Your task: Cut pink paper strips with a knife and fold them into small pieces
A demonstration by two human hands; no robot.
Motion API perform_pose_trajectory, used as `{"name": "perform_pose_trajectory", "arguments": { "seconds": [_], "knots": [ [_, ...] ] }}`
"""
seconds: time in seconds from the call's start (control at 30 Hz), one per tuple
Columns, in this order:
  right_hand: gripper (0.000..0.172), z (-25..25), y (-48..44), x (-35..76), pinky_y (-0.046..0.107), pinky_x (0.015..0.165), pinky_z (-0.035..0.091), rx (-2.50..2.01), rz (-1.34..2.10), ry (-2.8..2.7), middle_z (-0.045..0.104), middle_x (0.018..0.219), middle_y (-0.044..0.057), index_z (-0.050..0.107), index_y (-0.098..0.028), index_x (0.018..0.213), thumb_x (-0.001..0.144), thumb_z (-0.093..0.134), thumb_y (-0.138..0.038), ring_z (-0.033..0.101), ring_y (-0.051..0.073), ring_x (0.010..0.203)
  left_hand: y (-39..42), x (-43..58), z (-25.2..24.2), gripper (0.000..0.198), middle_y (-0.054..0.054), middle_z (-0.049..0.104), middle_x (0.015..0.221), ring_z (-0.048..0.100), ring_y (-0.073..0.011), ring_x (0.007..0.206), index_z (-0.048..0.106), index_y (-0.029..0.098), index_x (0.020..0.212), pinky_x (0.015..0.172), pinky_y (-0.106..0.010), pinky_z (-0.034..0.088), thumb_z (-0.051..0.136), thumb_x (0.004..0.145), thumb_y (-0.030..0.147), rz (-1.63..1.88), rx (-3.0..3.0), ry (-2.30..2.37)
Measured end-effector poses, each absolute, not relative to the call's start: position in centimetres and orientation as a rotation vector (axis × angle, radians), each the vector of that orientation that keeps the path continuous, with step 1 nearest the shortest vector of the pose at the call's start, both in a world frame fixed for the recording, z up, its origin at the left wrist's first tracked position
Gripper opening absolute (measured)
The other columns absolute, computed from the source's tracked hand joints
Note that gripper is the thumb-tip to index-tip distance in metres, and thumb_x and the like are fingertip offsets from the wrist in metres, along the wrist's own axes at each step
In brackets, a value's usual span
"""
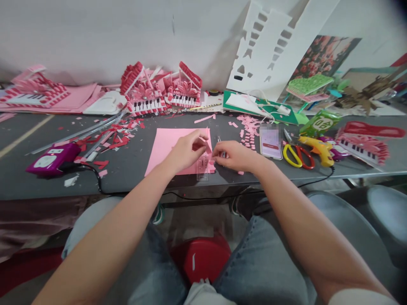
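A pink paper sheet (160, 146) lies on the dark table in front of me. My left hand (187, 150) is over its right part, fingers curled toward the thumb; whatever they may hold is hidden. A clear ruler (202, 173) lies under that hand and reaches past the sheet's near edge. Just right of the sheet, my right hand (233, 154) has its fingertips pinched on a narrow pink paper strip (211, 161), beside my left fingertips. A thin metallic piece (219, 138) shows beyond the right hand; its kind is unclear.
Pink-and-red model pianos (144, 91) stand along the wall. Red and pink scraps (111, 137) lie left, cut pink pieces (249, 127) right. A phone (270, 142), scissors (299, 156) and yellow glue gun (318, 148) sit right; a purple box (54, 160) with a cable is left.
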State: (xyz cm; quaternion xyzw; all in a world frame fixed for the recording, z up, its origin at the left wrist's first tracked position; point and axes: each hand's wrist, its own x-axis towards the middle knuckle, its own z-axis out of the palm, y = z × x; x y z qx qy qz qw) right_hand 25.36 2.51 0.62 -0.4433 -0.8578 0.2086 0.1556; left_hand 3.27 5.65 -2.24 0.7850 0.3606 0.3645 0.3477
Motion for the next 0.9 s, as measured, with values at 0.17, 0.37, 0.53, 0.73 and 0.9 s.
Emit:
{"name": "perform_pose_trajectory", "arguments": {
  "seconds": [0.17, 0.37, 0.53, 0.73, 0.9],
  "knots": [
    [0.007, 0.5, 2.9, 24.8, 0.036, 0.092, 0.051, -1.134, 0.478, -2.309, 0.069, 0.108, 0.009, 0.07, -0.019, 0.089, 0.089, 0.063, -0.016, 0.066, 0.022, 0.101, 5.5, 3.5, -1.8, 0.029, -0.01, 0.078, 0.104, 0.078, -0.0215, 0.096, 0.063, 0.019, 0.118, 0.091, -0.039, 0.062, 0.066, 0.089, 0.019, 0.877, 2.003, 0.856],
    [0.013, 0.1, 3.6, 24.1, 0.034, 0.091, 0.054, -1.083, 0.62, -2.175, 0.073, 0.099, 0.005, 0.065, -0.021, 0.087, 0.085, 0.058, -0.01, 0.068, 0.019, 0.094, 6.6, 0.9, -1.5, 0.062, -0.017, 0.067, 0.143, 0.065, -0.0318, 0.131, 0.058, 0.019, 0.139, 0.112, -0.05, 0.052, 0.07, 0.078, 0.016, 0.737, 2.26, 1.221],
    [0.032, 0.1, 3.6, 24.0, 0.032, 0.086, 0.056, -1.13, 0.652, -2.099, 0.076, 0.097, 0.003, 0.065, -0.021, 0.118, 0.087, 0.059, -0.014, 0.07, 0.017, 0.087, 8.0, -1.6, -2.6, 0.042, -0.014, 0.077, 0.122, 0.072, -0.0346, 0.109, 0.073, 0.023, 0.12, 0.095, -0.048, 0.056, 0.069, 0.078, 0.024, 0.447, 2.48, 1.492],
    [0.025, -0.3, 3.6, 24.2, 0.033, 0.088, 0.057, -1.044, 0.649, -2.231, 0.077, 0.096, 0.004, 0.075, -0.02, 0.106, 0.088, 0.061, -0.012, 0.071, 0.017, 0.086, 7.5, -1.1, -1.6, 0.03, -0.01, 0.079, 0.096, 0.072, -0.0283, 0.085, 0.079, 0.022, 0.1, 0.077, -0.041, 0.055, 0.06, 0.078, 0.014, 0.444, 2.504, 1.519],
    [0.021, -0.3, 3.4, 23.8, 0.05, 0.113, 0.048, -0.976, 0.406, -2.276, 0.067, 0.14, 0.011, 0.08, -0.023, 0.087, 0.083, 0.067, -0.008, 0.06, 0.028, 0.134, 5.7, 0.8, 0.6, 0.023, -0.009, 0.078, 0.099, 0.071, -0.0227, 0.081, 0.08, 0.02, 0.097, 0.079, -0.037, 0.057, 0.06, 0.086, 0.016, 0.641, 2.378, 1.319]
  ]
}}
